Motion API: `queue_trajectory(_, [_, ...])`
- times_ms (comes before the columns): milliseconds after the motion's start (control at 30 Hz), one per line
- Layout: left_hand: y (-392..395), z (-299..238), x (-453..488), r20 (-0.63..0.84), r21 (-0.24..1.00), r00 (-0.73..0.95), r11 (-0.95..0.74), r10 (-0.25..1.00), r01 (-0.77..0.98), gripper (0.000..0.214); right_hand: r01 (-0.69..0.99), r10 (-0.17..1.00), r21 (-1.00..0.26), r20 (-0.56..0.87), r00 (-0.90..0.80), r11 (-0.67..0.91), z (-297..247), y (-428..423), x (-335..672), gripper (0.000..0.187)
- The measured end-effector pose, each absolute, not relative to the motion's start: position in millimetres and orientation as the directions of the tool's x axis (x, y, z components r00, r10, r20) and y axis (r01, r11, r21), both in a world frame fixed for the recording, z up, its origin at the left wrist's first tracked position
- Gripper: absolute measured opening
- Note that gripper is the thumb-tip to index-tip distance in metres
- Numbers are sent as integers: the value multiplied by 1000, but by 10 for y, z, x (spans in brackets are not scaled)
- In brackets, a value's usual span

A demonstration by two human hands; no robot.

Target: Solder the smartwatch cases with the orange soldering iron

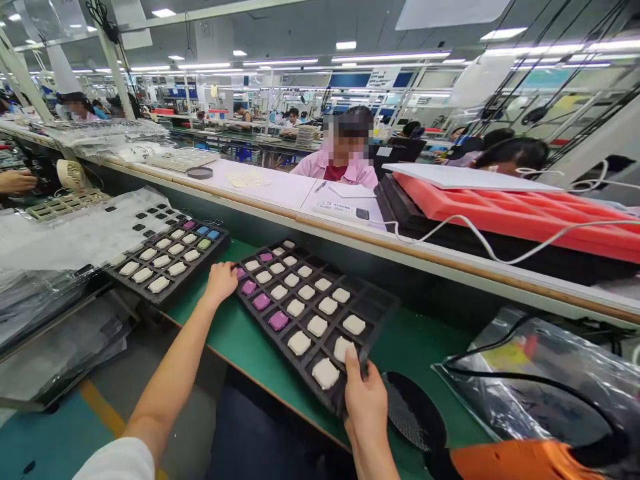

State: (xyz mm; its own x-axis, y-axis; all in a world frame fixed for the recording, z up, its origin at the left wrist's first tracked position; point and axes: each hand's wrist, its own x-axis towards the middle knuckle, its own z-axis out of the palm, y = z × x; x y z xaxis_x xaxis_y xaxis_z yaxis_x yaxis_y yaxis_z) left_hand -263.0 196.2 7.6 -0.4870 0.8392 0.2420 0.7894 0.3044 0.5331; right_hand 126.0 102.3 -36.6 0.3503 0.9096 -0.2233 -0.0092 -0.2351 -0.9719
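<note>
Both my hands grip a black compartment tray [367,297], tilted over the green bench [227,353]. White rounded-square pieces [296,307] and several purple ones [279,321] sit in its pockets; some pockets at the far right side hold nothing. My left hand [223,280] is closed on the tray's left end. My right hand [367,395] clasps the near right corner, thumb on top beside a white piece, its other fingers partly hidden. To the left lies a second black tray [187,270] with white, blue, purple and green pieces.
A round black mesh disc [415,410] lies right of my right hand. Beyond it are a clear plastic bag [540,373] and an orange tool [510,460] with a black cable. A raised shelf [300,200] runs along the back, carrying red foam trays [525,207]. A co-worker [345,153] sits behind it.
</note>
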Motion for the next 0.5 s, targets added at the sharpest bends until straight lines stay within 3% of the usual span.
queue_trajectory(167, [1196,-31,-2598,286,385,-434,313,854,868,41,89,922,-961,-223,316,-263,-459,675,1442,46])
queue_trajectory(300, [709,-74,-2618,328,307,-493,402,806,862,39,199,948,-945,-210,240,-260,-464,633,1483,46])
queue_trajectory(500, [301,-126,-2628,450,302,-600,519,662,799,39,368,996,-927,-50,74,-74,-293,974,1125,43])
